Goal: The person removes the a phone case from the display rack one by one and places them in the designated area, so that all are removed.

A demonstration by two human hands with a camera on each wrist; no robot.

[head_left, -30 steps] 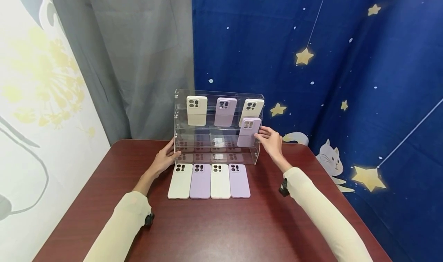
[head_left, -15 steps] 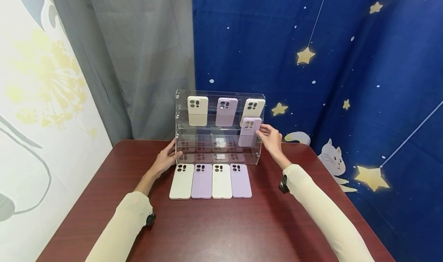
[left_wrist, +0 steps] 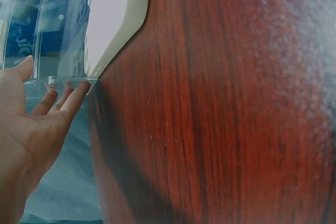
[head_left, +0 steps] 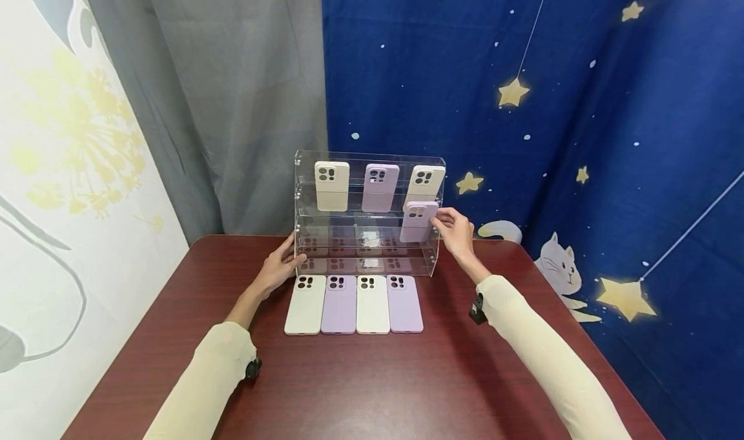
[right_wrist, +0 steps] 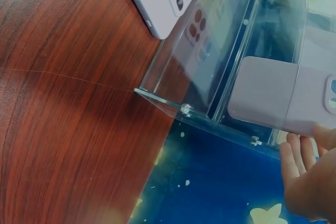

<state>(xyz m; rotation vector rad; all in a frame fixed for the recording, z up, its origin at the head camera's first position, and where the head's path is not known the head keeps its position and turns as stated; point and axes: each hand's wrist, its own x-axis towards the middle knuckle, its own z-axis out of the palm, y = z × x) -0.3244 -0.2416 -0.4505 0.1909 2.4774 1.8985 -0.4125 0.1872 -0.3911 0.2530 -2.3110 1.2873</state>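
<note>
The clear rack (head_left: 363,236) stands with the left hand (head_left: 278,270) resting loosely at its side; the right hand (head_left: 458,233) pinches a lilac case (head_left: 418,221), low edge behind the second tier's lip, at the right end. This looks like seating it, calling for squaring, then release. Against half a second ago, its top sits lower, seemingly more tilted

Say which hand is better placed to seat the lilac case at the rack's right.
Likely the right hand: it holds that lilac case; the left hand touches the clear rack at its opposite end.
</note>
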